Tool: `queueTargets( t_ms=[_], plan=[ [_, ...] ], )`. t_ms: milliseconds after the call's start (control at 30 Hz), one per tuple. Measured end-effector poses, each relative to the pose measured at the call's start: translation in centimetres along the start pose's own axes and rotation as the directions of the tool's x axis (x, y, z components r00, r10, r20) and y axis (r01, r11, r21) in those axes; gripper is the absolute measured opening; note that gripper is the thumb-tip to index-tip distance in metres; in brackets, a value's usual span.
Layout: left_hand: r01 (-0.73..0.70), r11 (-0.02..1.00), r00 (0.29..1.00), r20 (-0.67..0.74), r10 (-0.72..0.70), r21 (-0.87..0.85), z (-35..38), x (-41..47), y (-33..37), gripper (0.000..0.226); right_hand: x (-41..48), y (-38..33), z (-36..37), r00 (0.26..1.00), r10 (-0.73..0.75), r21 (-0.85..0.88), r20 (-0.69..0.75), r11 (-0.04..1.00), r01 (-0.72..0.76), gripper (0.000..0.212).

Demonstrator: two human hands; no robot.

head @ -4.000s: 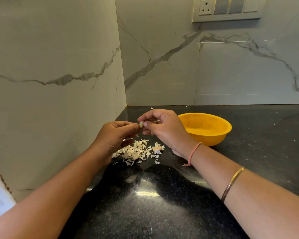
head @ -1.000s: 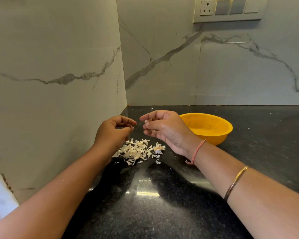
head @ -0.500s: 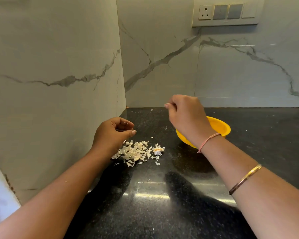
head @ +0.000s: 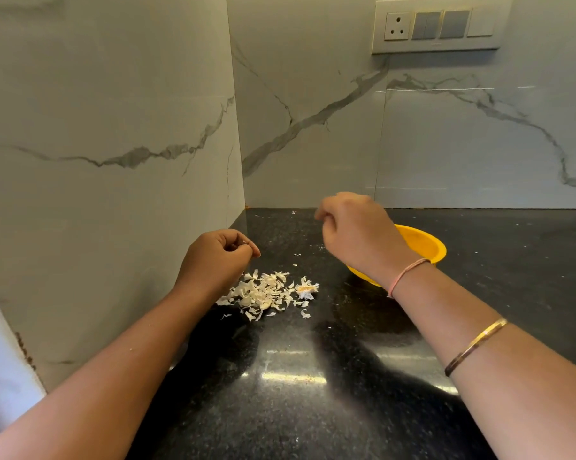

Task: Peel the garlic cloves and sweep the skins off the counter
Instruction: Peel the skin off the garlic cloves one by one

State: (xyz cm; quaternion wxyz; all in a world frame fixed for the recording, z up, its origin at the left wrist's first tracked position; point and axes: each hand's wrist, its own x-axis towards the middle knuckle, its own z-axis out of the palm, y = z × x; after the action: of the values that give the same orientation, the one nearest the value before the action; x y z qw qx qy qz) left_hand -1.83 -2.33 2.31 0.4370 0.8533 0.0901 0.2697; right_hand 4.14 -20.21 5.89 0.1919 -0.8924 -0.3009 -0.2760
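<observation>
Papery garlic skins lie heaped on the polished black granite counter. Left hand curled, fingertips pinched together; right hand loosely fisted above round yellow bowl, contents indiscernible.

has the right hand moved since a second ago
Yes. The right hand has lifted away from the garlic skins and swung right, now in front of the yellow bowl.

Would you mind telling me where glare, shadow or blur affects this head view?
Head view: bright glare streaks on the polished counter near the bottom; both forearms cast dark shadows on it; the right hand is slightly motion-blurred; the garlic skins stay sharp; wide-angle distortion tilts the wall.
</observation>
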Motion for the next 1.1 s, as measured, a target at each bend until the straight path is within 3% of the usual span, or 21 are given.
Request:
queueTargets(
  t_ms=[100,233,400,533,667,767,933,1100],
  plan=[
    [0.007,1.000,1.000,0.007,-0.007,-0.016,0.0,0.0,0.1,0.025,-0.8,-1.8,0.6,0.950,-0.252,0.252,0.186,0.947,0.201,0.018],
    [0.030,0.998,0.999,-0.031,-0.031,-0.052,0.0,0.3,-0.1,0.015,-1.7,-3.2,2.2,0.810,-0.383,0.378,0.443,0.900,0.219,0.019],
    [0.024,1.000,0.998,-0.057,-0.025,-0.017,0.1,0.5,-0.3,0.020,-2.0,-3.6,3.4,0.768,-0.398,0.316,0.502,0.911,0.265,0.023],
    [0.013,1.000,0.999,-0.048,-0.013,0.003,0.1,0.7,-0.5,0.017,-1.9,-3.5,3.9,0.780,-0.406,0.285,0.476,0.911,0.299,0.016],
    [-0.023,1.000,1.000,-0.017,0.023,0.003,0.0,0.7,-0.7,0.014,-1.7,-2.6,4.1,0.887,-0.334,0.320,0.318,0.919,0.231,0.013],
    [-0.026,1.000,0.999,0.018,0.027,-0.013,0.1,0.7,-0.7,0.013,-1.2,-1.8,4.1,0.984,-0.134,0.477,0.115,0.877,0.064,0.009],
    [0.006,0.996,0.998,0.068,0.000,-0.089,0.2,0.7,-0.6,0.015,-0.7,-1.7,4.1,0.989,0.098,0.730,0.109,0.668,-0.146,0.008],
    [-0.073,0.993,0.985,0.149,0.086,-0.091,0.3,0.3,-0.3,0.023,-0.9,-1.8,4.1,0.979,0.161,0.776,0.128,0.599,-0.200,0.004]
  ],
)
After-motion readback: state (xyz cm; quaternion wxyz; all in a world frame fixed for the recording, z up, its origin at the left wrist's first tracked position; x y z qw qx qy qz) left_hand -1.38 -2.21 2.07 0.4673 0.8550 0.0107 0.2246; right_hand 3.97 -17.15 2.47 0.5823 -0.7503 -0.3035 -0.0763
